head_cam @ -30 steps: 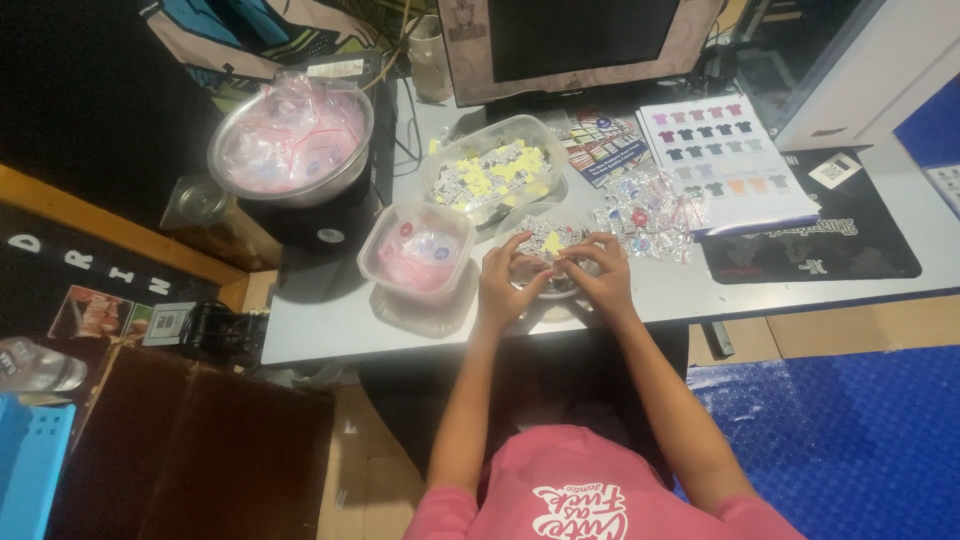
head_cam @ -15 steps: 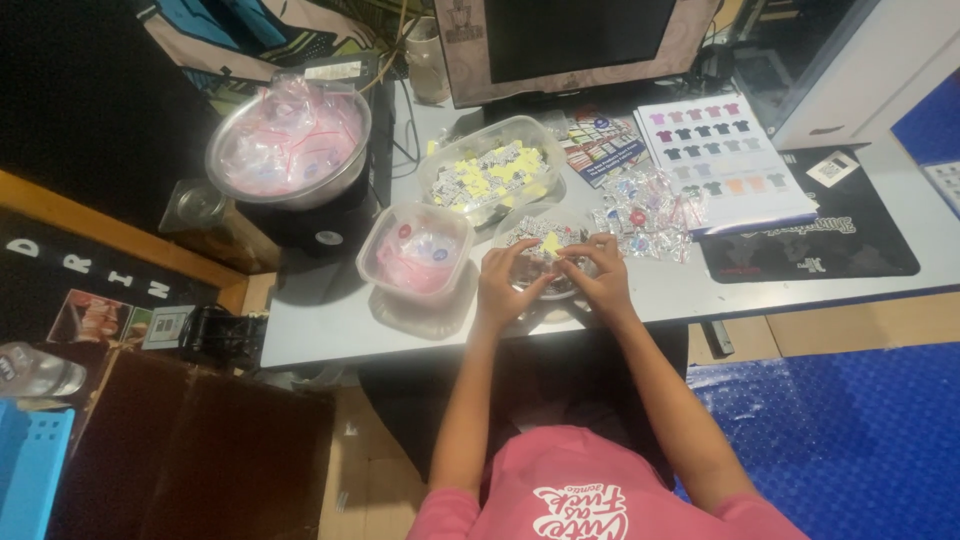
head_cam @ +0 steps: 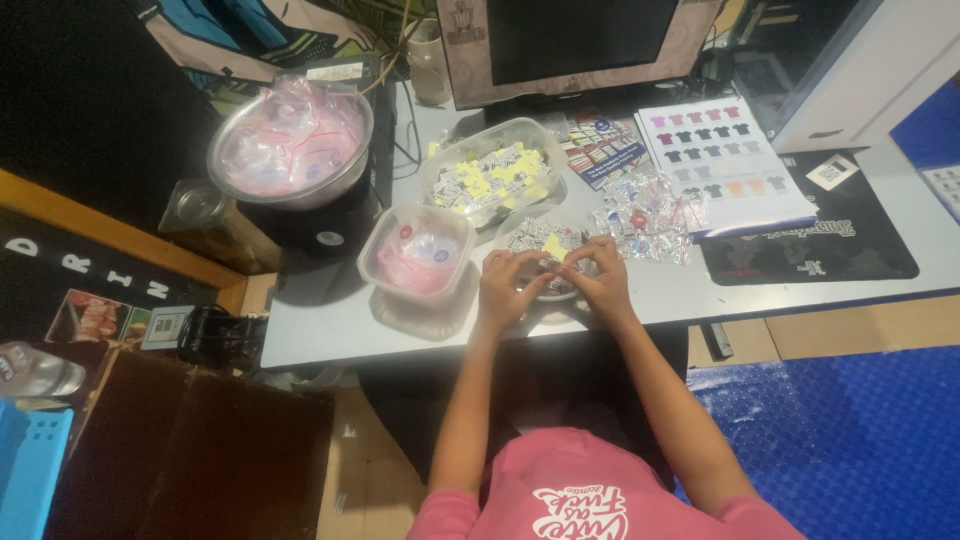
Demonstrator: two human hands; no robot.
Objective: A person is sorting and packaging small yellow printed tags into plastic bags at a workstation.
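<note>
Clear plastic shows under both hands: a shallow round dish [head_cam: 545,245] of small printed slips and a yellow one sits on the grey worktop [head_cam: 320,320], just in front of the person. The left hand [head_cam: 508,290] and right hand [head_cam: 598,275] meet over the near rim of that dish, fingers [head_cam: 575,255] curled together and pinching something small between them; what exactly is gripped is too small to tell.

Set against the view from 1 second ago, very little has shifted. Both hands were already bunched over the same dish, and they have only drawn a touch closer at the fingertips. Nothing else on the worktop has moved, so the fiddling with the small piece looks to be mid-way, not finished.

Left of the dish stands a square tub [head_cam: 415,255] of pink-tinted bags, touching nothing else. Behind lie an oval tub [head_cam: 490,180] of yellow and white slips and a metal bowl [head_cam: 290,150] of bags. Right of the hands, a loose heap of small packets [head_cam: 640,220] rests beside a printed colour chart [head_cam: 725,165].
</note>
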